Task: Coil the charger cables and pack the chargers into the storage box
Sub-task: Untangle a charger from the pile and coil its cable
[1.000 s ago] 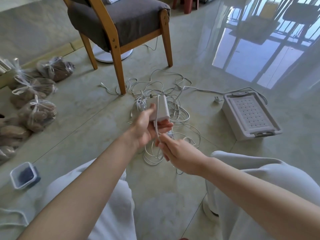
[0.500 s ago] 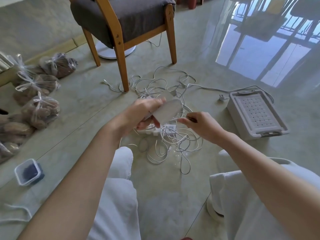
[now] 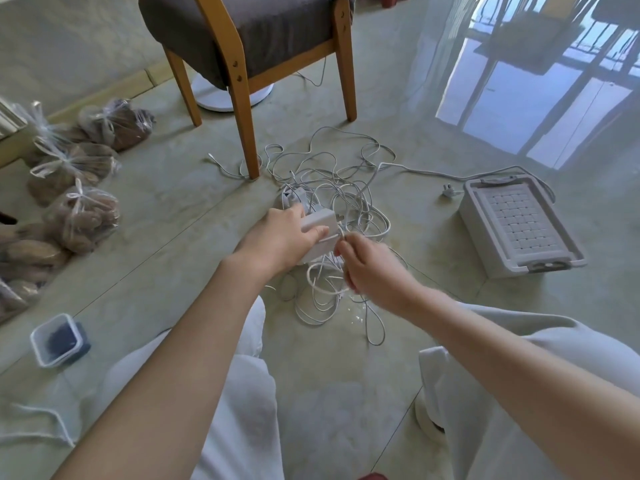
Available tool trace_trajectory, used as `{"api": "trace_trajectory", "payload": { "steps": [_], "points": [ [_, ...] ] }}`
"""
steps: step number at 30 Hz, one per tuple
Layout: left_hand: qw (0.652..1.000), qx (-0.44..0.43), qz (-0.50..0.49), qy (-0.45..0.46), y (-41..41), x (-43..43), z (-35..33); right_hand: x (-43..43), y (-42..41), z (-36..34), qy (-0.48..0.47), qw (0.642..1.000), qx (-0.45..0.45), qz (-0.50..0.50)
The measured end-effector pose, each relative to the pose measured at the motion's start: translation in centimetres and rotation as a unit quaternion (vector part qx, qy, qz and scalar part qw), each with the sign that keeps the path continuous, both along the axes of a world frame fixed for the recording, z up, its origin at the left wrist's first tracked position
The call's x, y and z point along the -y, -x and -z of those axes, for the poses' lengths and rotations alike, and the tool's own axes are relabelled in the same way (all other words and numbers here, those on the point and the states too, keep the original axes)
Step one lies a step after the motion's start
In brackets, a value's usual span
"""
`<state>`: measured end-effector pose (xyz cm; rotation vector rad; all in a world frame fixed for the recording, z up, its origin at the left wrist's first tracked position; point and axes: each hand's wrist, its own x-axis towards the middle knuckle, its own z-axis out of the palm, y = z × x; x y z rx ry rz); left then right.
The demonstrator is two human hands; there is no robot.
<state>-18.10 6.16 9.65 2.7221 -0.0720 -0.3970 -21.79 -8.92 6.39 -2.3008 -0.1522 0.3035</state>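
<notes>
One charger (image 3: pixel 320 225) in the left hand (image 3: pixel 280 237), a second charger (image 3: pixel 292 199) beyond it; one box (image 3: pixel 479 237) right of the right hand (image 3: pixel 374 268); one chair (image 3: pixel 249 26); one tub (image 3: pixel 74 356); four-plus bags (image 3: pixel 83 216); cables (image 3: pixel 332 188) too tangled to count

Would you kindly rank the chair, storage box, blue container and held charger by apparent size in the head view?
1. chair
2. storage box
3. blue container and charger: alike; the left hand hides part of the charger, so unranked.

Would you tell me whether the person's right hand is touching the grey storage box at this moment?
No, the right hand pinches a white cable next to the charger, apart from the storage box.
</notes>
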Motion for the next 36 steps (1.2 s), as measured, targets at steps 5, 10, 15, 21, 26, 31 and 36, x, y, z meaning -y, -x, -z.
{"api": "trace_trajectory", "payload": {
  "steps": [5,10,15,21,26,31,36],
  "points": [
    [1.000,-0.013,-0.013,-0.003,-0.3,1.0,0.9,-1.2,1.5,1.2,-0.053,0.998,-0.015,0.014],
    [0.992,-0.013,-0.087,0.096,-0.8,2.6,2.6,-1.9,2.7,1.3,-0.060,0.998,-0.003,-0.026],
    [0.825,-0.136,-0.243,0.492,-1.0,4.8,2.3,-1.6,3.0,2.3,-0.001,0.987,-0.037,-0.159],
    [0.724,-0.198,-0.244,0.614,-1.0,4.3,0.8,1.4,-0.4,3.0,0.078,0.971,-0.022,-0.224],
    [0.751,-0.214,-0.152,0.605,-0.6,3.6,-0.2,4.3,-3.1,2.5,0.131,0.962,0.028,-0.237],
    [0.792,-0.224,-0.109,0.557,-0.1,2.1,-0.9,7.0,-5.0,2.3,0.176,0.966,0.017,-0.191],
    [0.879,-0.190,-0.027,0.437,0.6,1.9,-0.9,7.4,-5.5,0.4,0.256,0.953,0.081,-0.143]
  ]
}}
